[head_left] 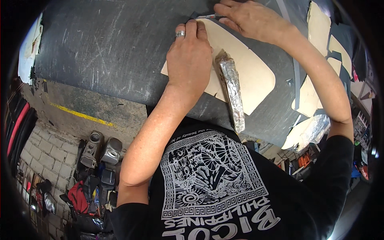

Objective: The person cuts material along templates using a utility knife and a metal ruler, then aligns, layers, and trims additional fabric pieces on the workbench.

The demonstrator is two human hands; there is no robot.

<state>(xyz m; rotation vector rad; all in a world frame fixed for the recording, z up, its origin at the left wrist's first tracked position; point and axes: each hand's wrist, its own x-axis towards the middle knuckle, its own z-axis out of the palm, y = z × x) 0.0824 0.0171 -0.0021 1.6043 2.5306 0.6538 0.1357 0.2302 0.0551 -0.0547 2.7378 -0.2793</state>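
My left hand point(189, 56) presses down on a cream, rounded cardboard template point(256, 68), fingers stretched toward its far edge, a ring on one of them. Beneath the template lies a dark grey sheet point(100, 44). My right hand point(250, 20), just beyond the template's far corner, is closed around a slim tool point(207, 17) with a thin silvery end. That end points left, close to my left fingertips; whether it is a knife or a pen I cannot tell. A bar wrapped in shiny tape point(231, 88) rests across the template, its near end overhanging the sheet's edge.
More cream templates point(319, 30) and a grey strip point(297, 84) lie on the right. A clear plastic piece point(318, 130) sits near the right front. Below the table at left are small speakers point(94, 144) and a red bag point(79, 198) on the paved floor.
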